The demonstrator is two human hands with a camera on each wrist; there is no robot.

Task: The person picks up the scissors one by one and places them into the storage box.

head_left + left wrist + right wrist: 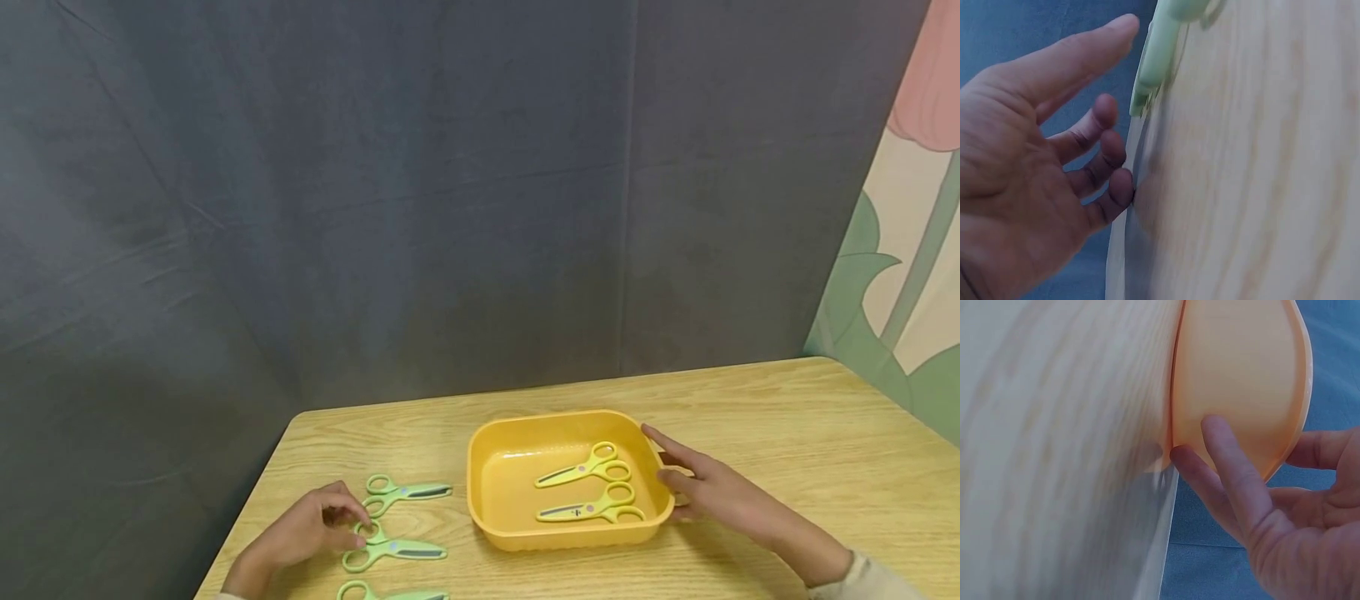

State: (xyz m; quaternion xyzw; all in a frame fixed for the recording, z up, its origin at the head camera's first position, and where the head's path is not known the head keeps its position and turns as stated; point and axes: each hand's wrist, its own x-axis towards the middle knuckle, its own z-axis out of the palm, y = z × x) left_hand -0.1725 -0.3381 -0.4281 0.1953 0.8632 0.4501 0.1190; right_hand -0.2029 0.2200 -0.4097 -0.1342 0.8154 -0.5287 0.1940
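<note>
My left hand [311, 527] is over the handle loops of the middle pair of green scissors [401, 548], fingers loosely bent. In the left wrist view, a green scissors handle [1160, 56] lies just beyond the thumb; any contact is unclear. Another pair of green scissors [408, 492] lies farther back, and a third pair [393, 594] is cut off by the bottom edge. My right hand [712, 492] touches the right side of a yellow tray [483, 492], its fairly straight fingers against the outer wall. Inside lie two pairs of yellow scissors, one behind [570, 475] the other [573, 512].
Everything lies on a light wood-grain table [810, 450]. Behind it hangs a dark grey cloth [465, 208] along the far edge. On the right is a wall with a painted pink flower [930, 83] and green leaves.
</note>
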